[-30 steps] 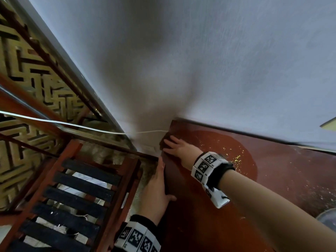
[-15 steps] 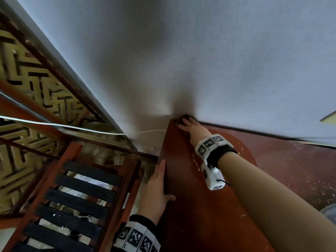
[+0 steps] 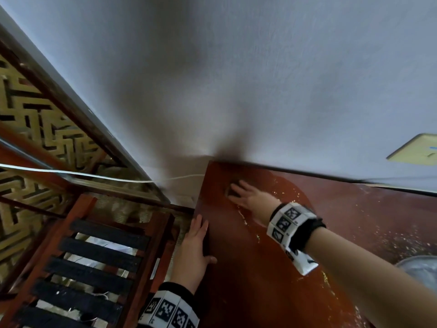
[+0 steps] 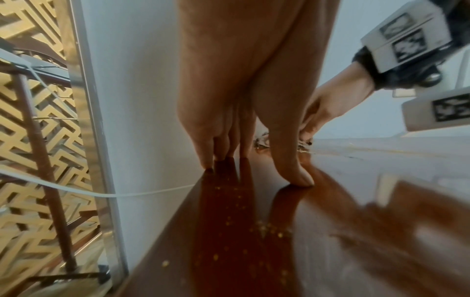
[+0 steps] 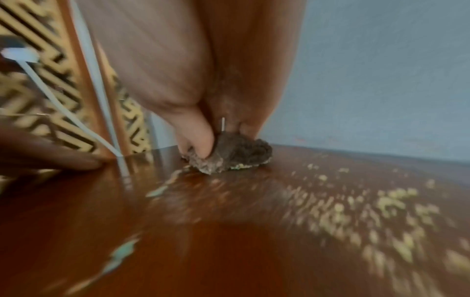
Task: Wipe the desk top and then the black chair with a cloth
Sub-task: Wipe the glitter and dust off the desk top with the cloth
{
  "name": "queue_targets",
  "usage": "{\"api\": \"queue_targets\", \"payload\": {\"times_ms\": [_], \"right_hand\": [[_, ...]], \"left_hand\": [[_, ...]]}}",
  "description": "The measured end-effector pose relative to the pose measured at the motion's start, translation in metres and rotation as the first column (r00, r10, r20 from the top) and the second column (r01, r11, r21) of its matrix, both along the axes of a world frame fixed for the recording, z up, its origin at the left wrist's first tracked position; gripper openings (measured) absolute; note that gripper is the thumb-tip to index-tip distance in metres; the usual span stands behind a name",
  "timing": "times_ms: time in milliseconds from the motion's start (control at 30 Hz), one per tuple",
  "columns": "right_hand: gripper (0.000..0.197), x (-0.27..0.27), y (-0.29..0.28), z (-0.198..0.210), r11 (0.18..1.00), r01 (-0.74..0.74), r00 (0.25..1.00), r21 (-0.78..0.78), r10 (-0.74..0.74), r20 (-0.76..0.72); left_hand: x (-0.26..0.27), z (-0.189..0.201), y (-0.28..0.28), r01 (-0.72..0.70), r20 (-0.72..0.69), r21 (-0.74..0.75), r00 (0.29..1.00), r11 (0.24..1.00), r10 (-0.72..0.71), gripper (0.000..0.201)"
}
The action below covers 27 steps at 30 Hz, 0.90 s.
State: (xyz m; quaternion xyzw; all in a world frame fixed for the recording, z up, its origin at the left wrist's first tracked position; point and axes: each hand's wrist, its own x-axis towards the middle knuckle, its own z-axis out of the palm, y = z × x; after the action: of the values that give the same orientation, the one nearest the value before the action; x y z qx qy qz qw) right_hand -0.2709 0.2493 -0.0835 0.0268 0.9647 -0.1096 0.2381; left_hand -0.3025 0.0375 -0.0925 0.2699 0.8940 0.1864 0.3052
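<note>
My right hand [image 3: 248, 200] lies on the red-brown desk top [image 3: 248, 280] near its far left corner. It presses a bunched dark brown cloth [image 5: 236, 154] down, and the thumb pinches the cloth's side. Yellowish crumbs [image 5: 381, 201] are strewn over the wood to the right of the cloth. My left hand [image 3: 195, 245] rests on the desk's left edge, fingers straight along the side and thumb on top, holding nothing. Left of the desk stands the chair [image 3: 94, 256], with black slats in a red-brown frame.
A white wall [image 3: 260, 79] rises right behind the desk. A white cable [image 3: 94, 176] runs from the left to the desk corner, in front of a gold lattice screen [image 3: 35, 114]. A beige wall plate [image 3: 418, 150] is at the right, and a grey round object [image 3: 421, 266] sits at the desk's right edge.
My right hand slid the cloth into the far left corner of the desk, then drew it back a little toward me. The left hand stayed on the desk edge.
</note>
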Motion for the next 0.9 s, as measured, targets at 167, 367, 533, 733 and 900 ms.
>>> {"api": "queue_targets", "payload": {"times_ms": [167, 367, 533, 733, 900], "right_hand": [[0.058, 0.004, 0.05, 0.0, 0.983, 0.184, 0.982, 0.0, -0.183, -0.038], [0.066, 0.027, -0.006, -0.002, 1.0, 0.01, 1.0, 0.021, -0.01, -0.029], [0.057, 0.062, -0.048, -0.003, 0.988, -0.134, 0.99, -0.073, 0.131, -0.051], [0.067, 0.036, 0.045, -0.002, 0.95, 0.312, 0.95, 0.02, -0.312, -0.003], [0.077, 0.072, -0.019, -0.005, 0.998, -0.013, 0.998, -0.064, 0.009, -0.063]], "left_hand": [[-0.004, 0.003, 0.006, 0.034, 0.008, -0.021, 0.999, 0.999, -0.034, 0.098], [-0.005, 0.001, 0.023, 0.073, -0.031, -0.111, 0.997, 0.991, -0.077, 0.111], [-0.007, -0.001, 0.028, 0.096, -0.039, -0.137, 0.994, 0.986, -0.102, 0.116], [-0.007, 0.001, 0.026, 0.124, -0.03, -0.156, 0.991, 0.98, -0.13, 0.116], [-0.008, -0.001, 0.03, 0.133, -0.025, -0.198, 0.99, 0.971, -0.141, 0.117]]}}
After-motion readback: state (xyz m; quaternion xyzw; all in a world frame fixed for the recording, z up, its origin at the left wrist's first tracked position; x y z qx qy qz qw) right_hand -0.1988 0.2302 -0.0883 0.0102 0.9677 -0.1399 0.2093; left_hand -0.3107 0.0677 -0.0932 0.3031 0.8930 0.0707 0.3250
